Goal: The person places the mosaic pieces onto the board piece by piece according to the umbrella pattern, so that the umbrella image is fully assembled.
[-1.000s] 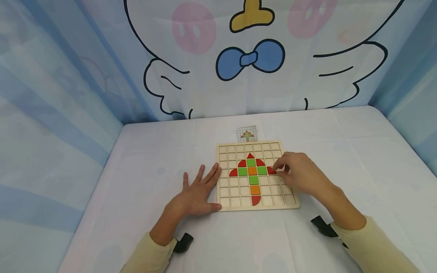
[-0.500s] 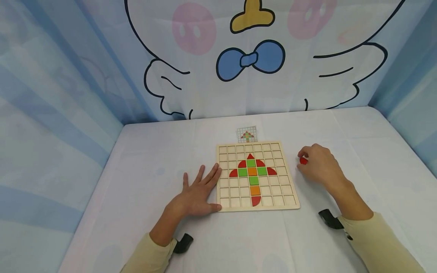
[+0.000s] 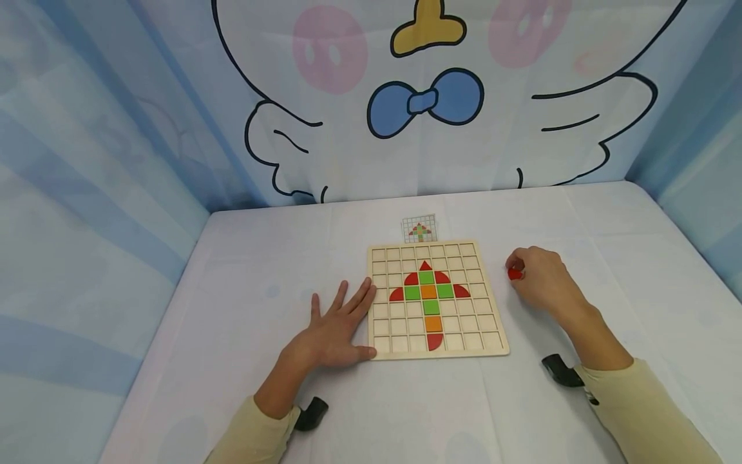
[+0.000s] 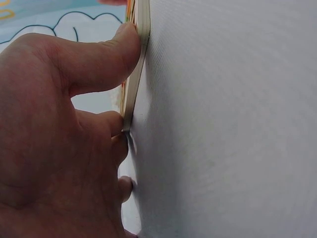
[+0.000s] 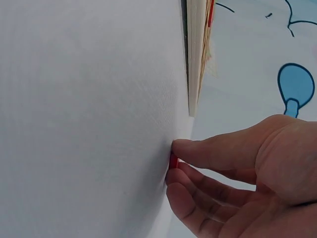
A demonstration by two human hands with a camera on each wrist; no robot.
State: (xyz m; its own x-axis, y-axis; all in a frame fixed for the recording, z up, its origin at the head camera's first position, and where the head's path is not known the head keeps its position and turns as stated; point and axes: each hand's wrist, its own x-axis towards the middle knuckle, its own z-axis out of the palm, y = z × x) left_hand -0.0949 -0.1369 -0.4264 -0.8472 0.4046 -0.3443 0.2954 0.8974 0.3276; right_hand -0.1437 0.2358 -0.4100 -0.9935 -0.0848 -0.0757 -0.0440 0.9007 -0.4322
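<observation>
A wooden grid board lies on the table, bearing several red, green and orange tiles in an arrow-like pattern. Along its left edge my left hand rests with fingers spread; its thumb and fingertips touch the rim, and in the left wrist view the thumb lies against the board's corner. To the right of the board, my right hand pinches a small red tile close over the cloth. In the right wrist view the red tile shows edge-on between thumb and fingers, its outline mostly hidden.
A small pattern card with a similar arrow design lies just behind the board. White cloth covers the table. A printed curtain hangs along the table's back edge, and more curtains hang on both sides.
My right hand has left a rounded red tile at the board's right arm, moved right off the board, and now pinches another red tile. The left hand stays in place.
</observation>
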